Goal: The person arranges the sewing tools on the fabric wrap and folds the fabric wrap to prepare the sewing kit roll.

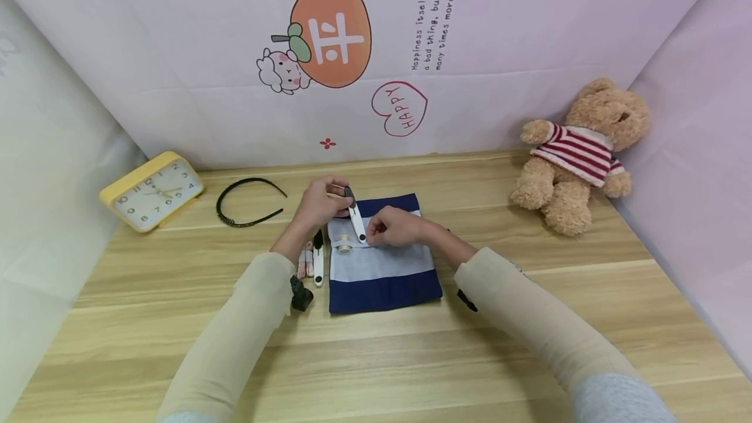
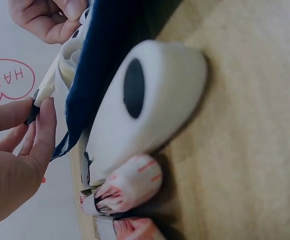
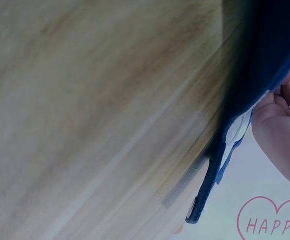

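Evidently, a two-handed hold

We found the white tool [image 1: 356,222] over the cloth [image 1: 384,292], left hand [image 1: 320,205] pinching its black end; right hand [image 1: 397,227] fingertips clamped the strap [image 1: 355,245], presumably to steady it. The tool's long axis ran fore-and-aft, black end pointing away, slightly left.

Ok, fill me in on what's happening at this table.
A person is working over a navy-and-grey cloth. The left hand holds a white tool by its black end, over the cloth, while the right hand appears to pinch the white strap near the tool's other end. A spool sits under that strap. A second, matching tool lies left of the cloth, beside some pink-patterned bundles.
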Demonstrator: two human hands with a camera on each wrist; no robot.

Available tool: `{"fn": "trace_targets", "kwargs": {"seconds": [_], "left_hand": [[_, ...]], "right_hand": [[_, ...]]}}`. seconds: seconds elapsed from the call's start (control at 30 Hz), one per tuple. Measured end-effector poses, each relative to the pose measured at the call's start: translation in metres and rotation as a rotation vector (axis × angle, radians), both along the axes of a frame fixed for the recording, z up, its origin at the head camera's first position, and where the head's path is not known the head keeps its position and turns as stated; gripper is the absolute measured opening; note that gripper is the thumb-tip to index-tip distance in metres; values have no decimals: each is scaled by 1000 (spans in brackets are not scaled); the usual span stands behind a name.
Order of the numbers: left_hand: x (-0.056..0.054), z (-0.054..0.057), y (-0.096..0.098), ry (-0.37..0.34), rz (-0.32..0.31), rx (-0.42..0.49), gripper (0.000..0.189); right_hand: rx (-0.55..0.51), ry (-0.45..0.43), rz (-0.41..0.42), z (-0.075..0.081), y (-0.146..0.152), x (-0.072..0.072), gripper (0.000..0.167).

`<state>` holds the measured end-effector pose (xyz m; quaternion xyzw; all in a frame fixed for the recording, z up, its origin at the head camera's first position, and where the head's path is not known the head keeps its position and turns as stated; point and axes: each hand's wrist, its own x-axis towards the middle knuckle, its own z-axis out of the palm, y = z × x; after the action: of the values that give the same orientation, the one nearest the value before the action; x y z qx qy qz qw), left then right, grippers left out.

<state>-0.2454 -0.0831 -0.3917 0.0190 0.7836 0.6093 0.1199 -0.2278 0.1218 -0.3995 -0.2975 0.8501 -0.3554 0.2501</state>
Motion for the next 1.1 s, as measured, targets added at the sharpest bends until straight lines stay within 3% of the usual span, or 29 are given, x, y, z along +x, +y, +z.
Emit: {"fn": "trace_targets", "kwargs": {"seconds": [0.4, 0.6, 0.97, 1.1], "left_hand": [[-3, -3, 2, -15, -1, -65, 41], [-4, -3, 5, 16, 23, -87, 41], [-4, -7, 2, -17, -31, -105, 41], [-4, -12, 0, -29, -69, -157, 41]], "right_hand": [[24, 11, 4, 1, -1, -1, 11], [12, -2, 12, 0, -1, -3, 13], [7, -14, 2, 0, 0, -1, 14], [3, -35, -9, 0, 0, 1, 14]]}}
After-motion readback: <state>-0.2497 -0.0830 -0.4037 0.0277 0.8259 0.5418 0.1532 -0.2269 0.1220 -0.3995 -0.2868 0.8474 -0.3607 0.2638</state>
